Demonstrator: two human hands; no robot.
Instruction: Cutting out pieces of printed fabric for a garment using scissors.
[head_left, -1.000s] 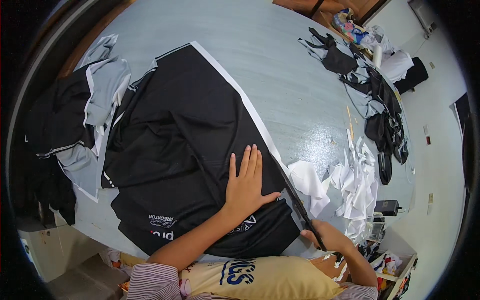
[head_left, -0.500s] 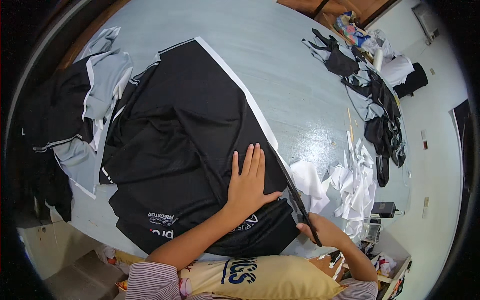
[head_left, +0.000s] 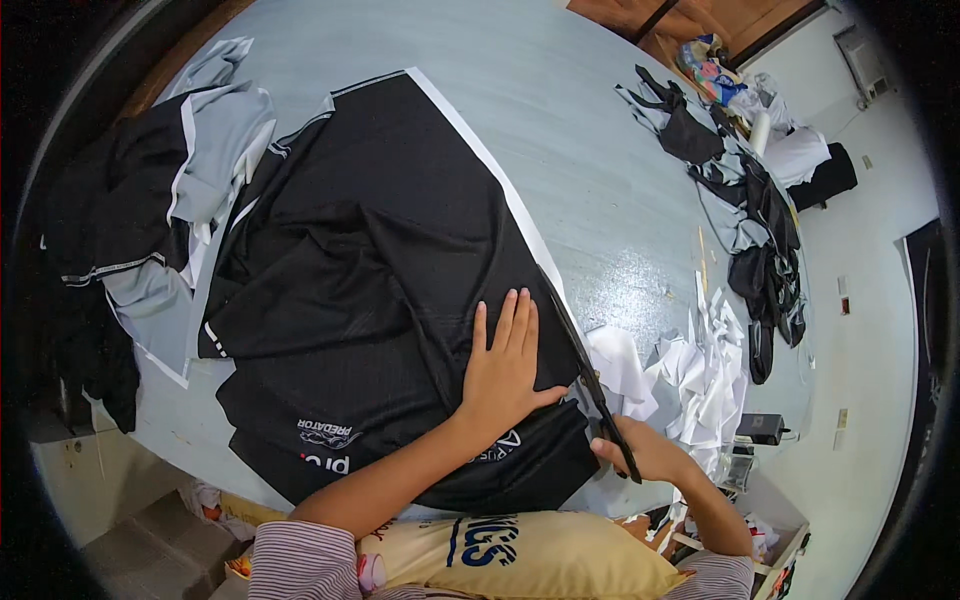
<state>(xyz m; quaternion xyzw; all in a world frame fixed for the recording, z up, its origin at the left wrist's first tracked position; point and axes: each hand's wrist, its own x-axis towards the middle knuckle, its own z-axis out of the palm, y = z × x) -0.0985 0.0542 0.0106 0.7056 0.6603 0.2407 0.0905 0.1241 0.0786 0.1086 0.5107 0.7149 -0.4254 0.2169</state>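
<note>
Spread over the table is a black fabric piece (head_left: 330, 250) with printed lettering near its lower end and a white border strip (head_left: 480, 160) along its right edge. My left hand (head_left: 505, 365) lies flat on the cloth, fingers stretched forward and thumb out toward the right edge. Black-handled scissors (head_left: 600, 400) are in my right hand (head_left: 645, 452), which is closed around the handles. Their blades run up along the border between black cloth and white strip. A loose white offcut (head_left: 620, 372) lies just right of the blades.
A heap of white offcuts (head_left: 705, 375) lies to the right. Black and grey cloth pieces (head_left: 750, 215) are piled at the far right, and more black and grey cloth (head_left: 130, 200) at the left. A small black box (head_left: 760, 429) sits by the right edge.
My right hand and the scissors have moved slightly forward along the fabric's right edge. My left hand stays flat on the cloth. The whole view has shifted a little.
</note>
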